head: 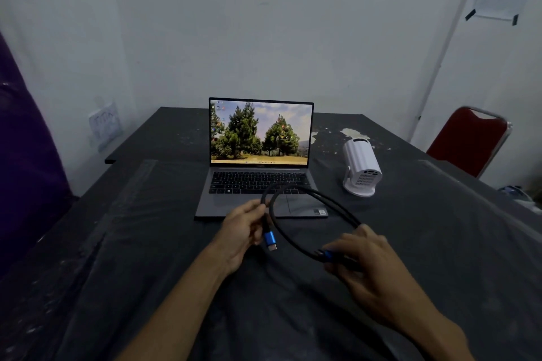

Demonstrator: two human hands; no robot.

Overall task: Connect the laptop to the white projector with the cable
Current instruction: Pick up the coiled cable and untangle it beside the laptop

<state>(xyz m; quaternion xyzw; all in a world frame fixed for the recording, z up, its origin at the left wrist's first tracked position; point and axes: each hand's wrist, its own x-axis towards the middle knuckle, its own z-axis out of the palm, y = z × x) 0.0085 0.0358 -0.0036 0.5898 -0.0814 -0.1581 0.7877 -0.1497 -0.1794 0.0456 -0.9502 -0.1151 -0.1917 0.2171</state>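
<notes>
An open grey laptop (258,173) with a tree wallpaper on its lit screen stands mid-table. To its right stands the white projector (362,168), its ported back end facing me. Both hands hold a looped black cable (311,199) in the air, just in front of the laptop. My left hand (243,231) grips the cable near one blue plug (269,240), which hangs down with its metal tip free. My right hand (366,261) is closed around the other blue plug (325,255), which is partly hidden by the fingers.
The table (146,243) is covered with dark cloth under clear plastic sheeting. A red chair (472,141) stands at the far right corner. A purple object (23,155) leans along the left edge. White walls close off the back.
</notes>
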